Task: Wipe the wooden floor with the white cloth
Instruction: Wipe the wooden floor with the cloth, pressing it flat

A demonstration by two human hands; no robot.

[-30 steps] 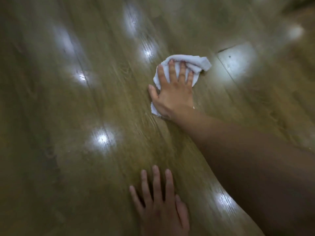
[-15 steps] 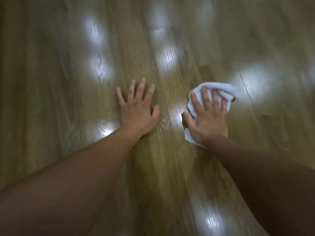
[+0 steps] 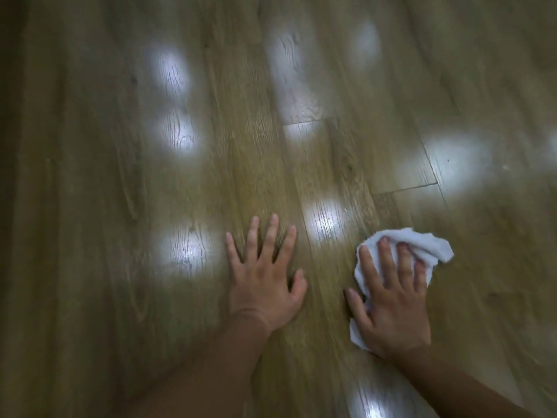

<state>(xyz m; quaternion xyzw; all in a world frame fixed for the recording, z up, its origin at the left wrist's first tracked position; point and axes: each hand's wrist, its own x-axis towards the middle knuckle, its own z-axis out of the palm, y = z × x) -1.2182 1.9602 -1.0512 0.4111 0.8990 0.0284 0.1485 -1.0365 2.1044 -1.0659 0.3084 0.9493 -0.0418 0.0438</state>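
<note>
Nearest the cam, bare forearms (image 3: 196, 372) come in from the bottom edge, w/ a glare patch (image 3: 372, 407) on the boards between them. Just beyond, the left hand (image 3: 265, 285) lies palm-down on the wooden floor (image 3: 90, 206), fingers spread & straight, grip released, holding nothing. Just beside it on the right, the right hand (image 3: 391, 309) presses flat on the white cloth (image 3: 428, 245), fingers straight across it, grip likewise released, not clenched; the cloth sits bunched on the floor under palm & fingers, crumpled end poking out past the fingertips. Farther out are a plank seam (image 3: 404, 188) beyond the cloth & more soft reflections (image 3: 177, 137) on the boards, all a bit blurred.
</note>
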